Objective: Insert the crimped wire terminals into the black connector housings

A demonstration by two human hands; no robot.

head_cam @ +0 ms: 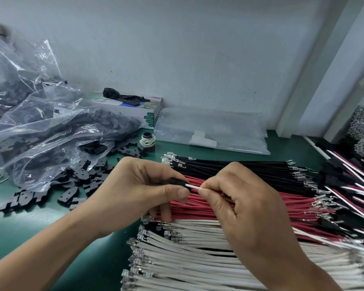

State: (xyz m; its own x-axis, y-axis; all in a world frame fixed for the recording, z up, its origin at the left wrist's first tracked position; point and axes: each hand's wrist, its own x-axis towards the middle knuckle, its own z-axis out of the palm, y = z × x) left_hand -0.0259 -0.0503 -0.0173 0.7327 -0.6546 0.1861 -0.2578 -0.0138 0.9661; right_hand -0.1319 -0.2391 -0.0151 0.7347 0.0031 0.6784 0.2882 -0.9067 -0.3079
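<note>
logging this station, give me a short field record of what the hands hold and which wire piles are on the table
left hand: pinches a black connector housing
right hand: pinches a white wire that enters the housing
wire piles: black wires farthest, red wires in the middle, white wires nearest
loose housings: scattered left, beside plastic bags
surface: green table

Two bare forearms reach in from the lower edge of the view, with no sleeves, gloves, watch or rings on the parts that show. The left hand (139, 192) has short, trimmed nails, plain and unpainted on thumb and fingers. The right hand (246, 202) shows knuckles and a short thumbnail.
</note>
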